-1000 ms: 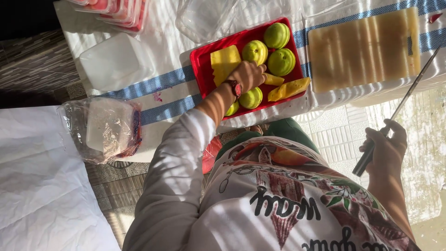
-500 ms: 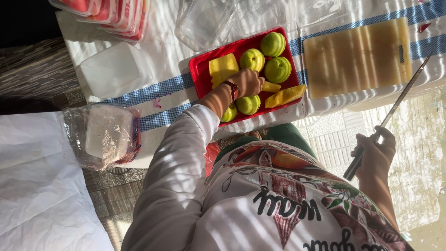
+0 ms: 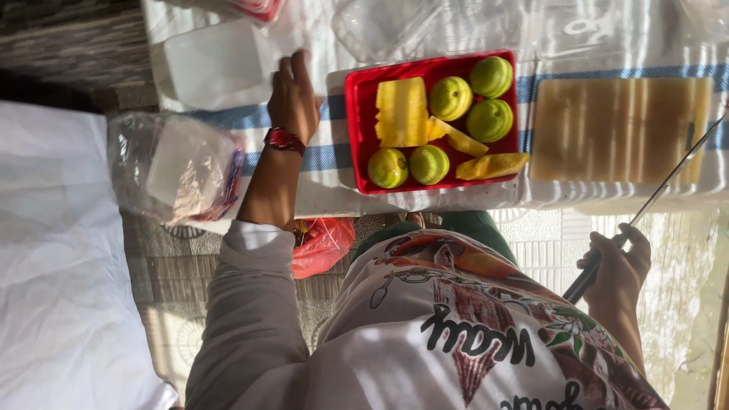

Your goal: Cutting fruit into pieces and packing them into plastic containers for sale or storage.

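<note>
- The top edge cuts off a stack of red-rimmed trays [image 3: 254, 7] and some clear plastic lids [image 3: 395, 26], which glare makes hard to read.
- The long knife [image 3: 645, 209] has its blade tip running out of view at the right edge.
- A crumpled clear bag [image 3: 178, 168] holds something white and red that cannot be made out.
- A red tray [image 3: 353, 129] on the striped cloth [image 3: 326, 156] holds five green round fruits [image 3: 490, 120] and yellow cut slices [image 3: 401, 112].
- A bare wooden cutting board [image 3: 619, 129] lies just beside the tray.
- One hand [image 3: 292, 99] lies open, fingers extended, touching a white foam tray [image 3: 216, 64].
- The other hand [image 3: 619, 262] is closed around the knife's dark handle, off the table.
</note>
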